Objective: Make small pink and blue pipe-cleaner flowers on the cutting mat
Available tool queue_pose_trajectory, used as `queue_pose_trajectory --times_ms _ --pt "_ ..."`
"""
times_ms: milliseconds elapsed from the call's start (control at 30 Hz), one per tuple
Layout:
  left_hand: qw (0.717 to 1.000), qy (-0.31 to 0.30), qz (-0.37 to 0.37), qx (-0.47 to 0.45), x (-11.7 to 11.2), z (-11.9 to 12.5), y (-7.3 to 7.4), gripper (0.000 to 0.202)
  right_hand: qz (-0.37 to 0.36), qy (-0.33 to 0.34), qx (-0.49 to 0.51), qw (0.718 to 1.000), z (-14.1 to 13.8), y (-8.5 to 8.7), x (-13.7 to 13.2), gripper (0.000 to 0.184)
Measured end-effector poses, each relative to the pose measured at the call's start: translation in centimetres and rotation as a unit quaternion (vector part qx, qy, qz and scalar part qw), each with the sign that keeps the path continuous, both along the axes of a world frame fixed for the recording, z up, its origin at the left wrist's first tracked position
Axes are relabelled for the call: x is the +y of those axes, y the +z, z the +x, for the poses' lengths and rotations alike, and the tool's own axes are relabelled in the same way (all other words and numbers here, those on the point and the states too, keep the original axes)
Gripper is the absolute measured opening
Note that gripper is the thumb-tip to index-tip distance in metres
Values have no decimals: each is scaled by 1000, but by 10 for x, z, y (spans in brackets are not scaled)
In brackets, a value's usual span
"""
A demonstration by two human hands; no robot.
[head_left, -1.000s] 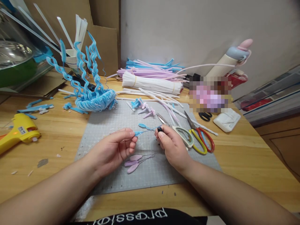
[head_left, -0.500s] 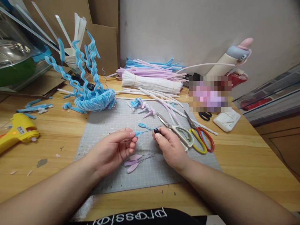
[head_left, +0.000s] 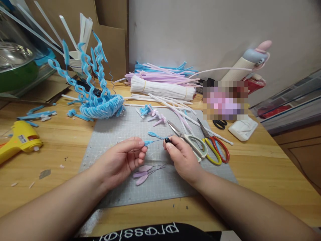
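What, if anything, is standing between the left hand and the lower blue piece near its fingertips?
Nothing visible: the left hand already pinches the lower blue piece, whose wire runs to the right hand. The purple pieces lie nearer the person, out of that gap.

On a wooden desk [head_left: 260,174], a yellow glue gun [head_left: 21,136] lies at nine o'clock, its small light glowing orange. Between nine and ten sits a green bowl [head_left: 17,78], shiny inside. At ten, a white cup [head_left: 74,63] holds upright pale sticks [head_left: 85,31]; brown cardboard [head_left: 112,50] stands at eleven. A cream bottle [head_left: 235,72] with a blue-and-pink top leans at two; a rounded white case [head_left: 242,129] rests at three.
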State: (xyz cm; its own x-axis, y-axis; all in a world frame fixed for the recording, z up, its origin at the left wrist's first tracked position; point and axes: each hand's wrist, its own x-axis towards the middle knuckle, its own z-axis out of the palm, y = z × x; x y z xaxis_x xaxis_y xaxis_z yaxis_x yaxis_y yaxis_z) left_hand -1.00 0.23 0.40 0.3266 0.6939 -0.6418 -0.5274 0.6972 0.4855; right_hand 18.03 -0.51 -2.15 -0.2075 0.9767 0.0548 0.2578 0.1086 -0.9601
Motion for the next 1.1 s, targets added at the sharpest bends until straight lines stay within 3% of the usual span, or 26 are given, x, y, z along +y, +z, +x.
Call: queue_pose_trajectory --times_ms 200,467,600,700,1100 --pt "1000 7 17 7 1 0 1 20 -31 17 6 999 -2 -4 1 21" --pt "991 -11 119 60 -1 2 1 10 -71 -17 35 997 1 -8 2 26" --pt "953 -9 243 182 -4 3 2 9 -88 -25 41 995 1 -9 2 27" --pt "926 -17 294 236 -5 3 2 12 -96 -26 48 994 1 -8 2 27" --pt "909 -60 309 274 -8 7 4 11 -113 -41 97 988 3 -6 5 22"
